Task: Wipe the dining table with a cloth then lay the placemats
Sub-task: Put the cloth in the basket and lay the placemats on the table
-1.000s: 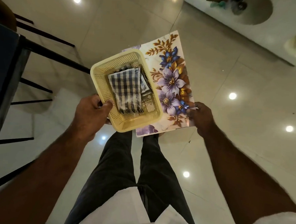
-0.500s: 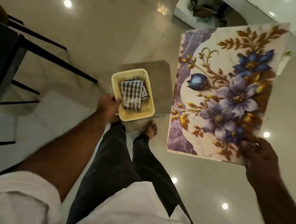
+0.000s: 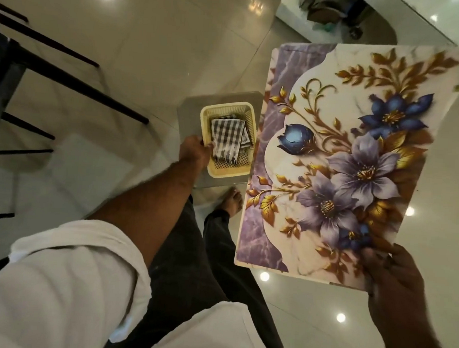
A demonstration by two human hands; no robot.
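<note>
Yellow basket (image 3: 227, 171) holds folded checked cloth (image 3: 226, 140) — left hand (image 3: 195, 152) clamped on its near-left rim. Right hand (image 3: 396, 275) fingers pinch placemat (image 3: 343, 158) near corner; basket lower, farther than before.

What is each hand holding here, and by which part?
Left hand grips the yellow basket by its near-left rim; right hand pinches the floral placemat at its near-right corner.

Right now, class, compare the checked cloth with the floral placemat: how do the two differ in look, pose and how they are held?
The blue-and-white checked cloth is folded soft fabric; the purple-and-gold floral placemat is one flat printed sheet. The cloth lies in a yellow plastic basket gripped by the left hand; the placemat is pinched at its corner by the right hand. Both are carried above the floor.
</note>
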